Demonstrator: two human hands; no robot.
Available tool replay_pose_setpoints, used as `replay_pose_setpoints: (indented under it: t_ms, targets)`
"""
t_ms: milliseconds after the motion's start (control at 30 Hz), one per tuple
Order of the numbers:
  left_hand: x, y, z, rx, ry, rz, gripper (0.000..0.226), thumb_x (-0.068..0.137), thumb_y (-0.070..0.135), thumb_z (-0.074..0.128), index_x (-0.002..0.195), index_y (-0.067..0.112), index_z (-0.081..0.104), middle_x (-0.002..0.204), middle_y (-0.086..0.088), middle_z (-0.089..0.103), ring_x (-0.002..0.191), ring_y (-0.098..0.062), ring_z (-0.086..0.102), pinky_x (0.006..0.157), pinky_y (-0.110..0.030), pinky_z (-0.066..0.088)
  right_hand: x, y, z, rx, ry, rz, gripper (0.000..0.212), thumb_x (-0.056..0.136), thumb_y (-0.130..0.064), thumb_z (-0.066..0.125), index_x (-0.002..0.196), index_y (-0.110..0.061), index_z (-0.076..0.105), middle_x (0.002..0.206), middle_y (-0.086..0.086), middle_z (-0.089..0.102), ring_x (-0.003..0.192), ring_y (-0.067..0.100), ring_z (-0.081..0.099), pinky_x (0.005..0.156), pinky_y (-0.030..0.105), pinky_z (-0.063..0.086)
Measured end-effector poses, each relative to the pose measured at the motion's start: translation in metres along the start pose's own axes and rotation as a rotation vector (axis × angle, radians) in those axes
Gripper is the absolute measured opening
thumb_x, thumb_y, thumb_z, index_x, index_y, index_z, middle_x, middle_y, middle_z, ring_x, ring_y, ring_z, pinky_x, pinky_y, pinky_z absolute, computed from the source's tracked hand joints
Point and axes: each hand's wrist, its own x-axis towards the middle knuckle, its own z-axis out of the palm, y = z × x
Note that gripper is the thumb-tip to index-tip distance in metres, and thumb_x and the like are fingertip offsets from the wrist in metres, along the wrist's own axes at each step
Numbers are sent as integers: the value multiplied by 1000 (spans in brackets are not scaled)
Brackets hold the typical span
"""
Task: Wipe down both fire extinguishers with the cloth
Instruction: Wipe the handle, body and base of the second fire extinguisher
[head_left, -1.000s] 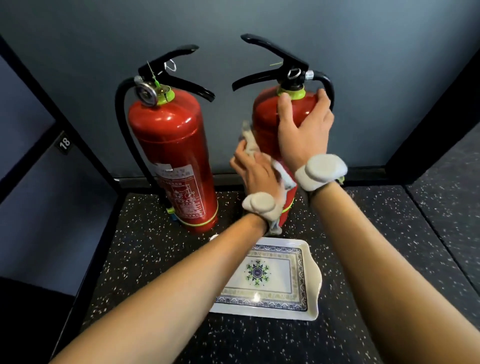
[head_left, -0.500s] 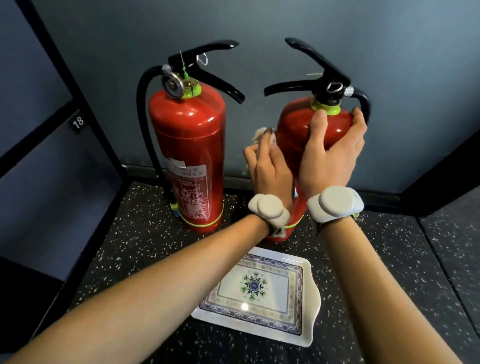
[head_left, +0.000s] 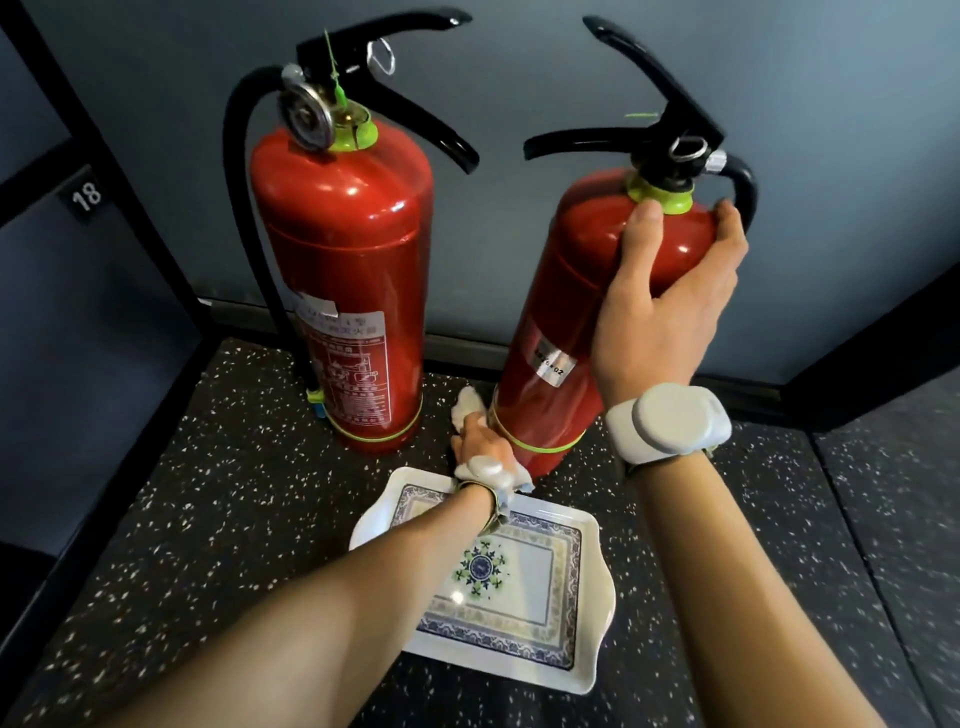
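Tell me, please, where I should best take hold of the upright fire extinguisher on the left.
Probably its black lower handle, reached from the right: the extinguisher stands upright, the handle juts out to that side, and the hose loops down the left side with the gauge beside it.

There are two fire extinguishers at the far side, the left extinguisher (head_left: 343, 270) and the right extinguisher (head_left: 566, 291), one cloth (head_left: 467, 406), one tray (head_left: 540, 571) near, one number tag (head_left: 86, 196) far left, and two hands, the left hand (head_left: 480, 441) and the right hand (head_left: 660, 322).
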Motion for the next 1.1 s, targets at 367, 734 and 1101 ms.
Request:
replay_pose_setpoints:
  t_ms: [367, 734, 1101]
  targets:
    - [-31, 110, -33, 7, 34, 536, 37, 98, 35, 51, 74, 9, 61, 66, -3, 65, 73, -30, 59, 68, -35, 45, -2, -8, -14, 35, -125, 89, 94, 91, -63, 67, 163, -27, 20, 163, 0, 35, 145, 14, 43, 104, 12, 28]
    - [-53, 207, -64, 242, -407, 618, 44, 106, 45, 41, 109, 16, 74, 115, -15, 75, 103, -24, 69, 87, -35, 50, -11, -18, -7, -82, -117, 97, 133, 57, -62, 94, 161, -27, 19, 159, 4, 38, 140, 23, 48, 107, 23, 30]
    - [-81, 165, -72, 57, -158, 789, 52, 106, 46, 46, 78, 6, 65, 79, -6, 66, 73, -9, 55, 69, -30, 43, 32, 8, -56, -20, -511, 29, 124, 40, -70, 97, 146, -46, 36, 138, -13, 61, 121, 10, 67, 106, 40, 55]
